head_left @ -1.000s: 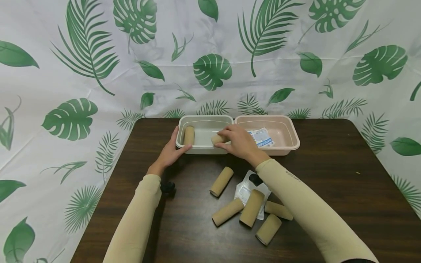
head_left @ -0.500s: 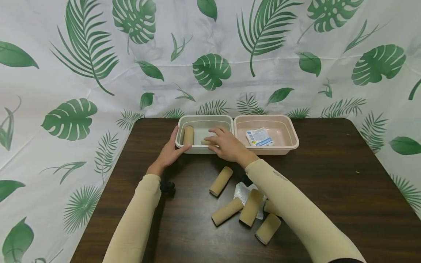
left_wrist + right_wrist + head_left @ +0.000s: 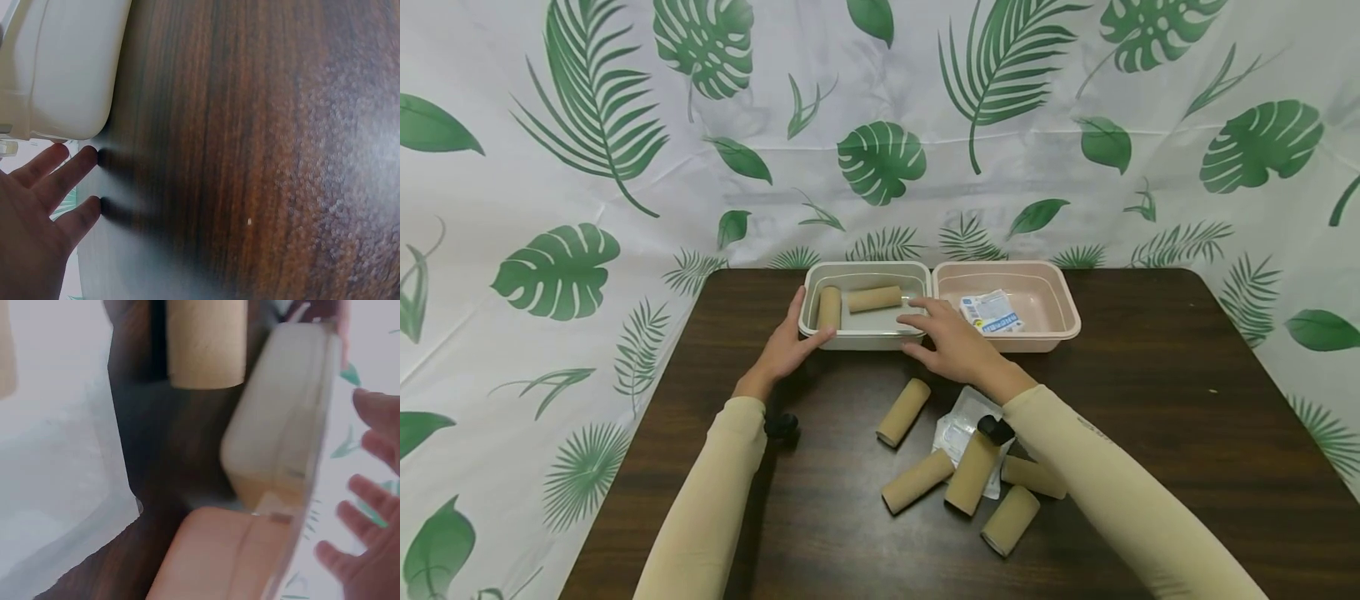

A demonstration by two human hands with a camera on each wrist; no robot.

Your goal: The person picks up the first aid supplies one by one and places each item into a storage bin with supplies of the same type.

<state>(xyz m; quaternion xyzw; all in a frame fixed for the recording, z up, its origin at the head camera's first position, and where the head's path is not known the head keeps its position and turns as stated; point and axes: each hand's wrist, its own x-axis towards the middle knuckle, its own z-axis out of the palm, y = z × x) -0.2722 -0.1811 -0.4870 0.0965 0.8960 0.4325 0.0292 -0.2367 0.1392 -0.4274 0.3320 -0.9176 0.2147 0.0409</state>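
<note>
My left hand [image 3: 782, 350] rests at the left corner of a pale grey-white plastic tray [image 3: 868, 341], its thumb along the front rim. In the left wrist view its spread fingers [image 3: 65, 178] reach along the outside of the tray. Inside lie two cardboard tubes: an upright-looking one [image 3: 829, 308] at the left end and a second tube [image 3: 875, 299] lying crosswise near the back. My right hand [image 3: 958, 343] hovers over the tray's front right corner with fingers spread, nothing held. The right wrist view has that hand [image 3: 372, 531] beside the trays.
A pink tray [image 3: 1052, 308] adjoins on the right, holding white-and-blue packets [image 3: 988, 311]. Several cardboard tubes [image 3: 904, 413] lie on the dark wooden table [image 3: 820, 517] in front, some on or beside a whitish plastic packet [image 3: 967, 417]. A leaf-patterned curtain [image 3: 880, 217] hangs behind.
My right hand has let go of a cardboard tube in the grey-white tray, where it now lies crosswise, and drawn back to the right. My left hand has stayed put.
</note>
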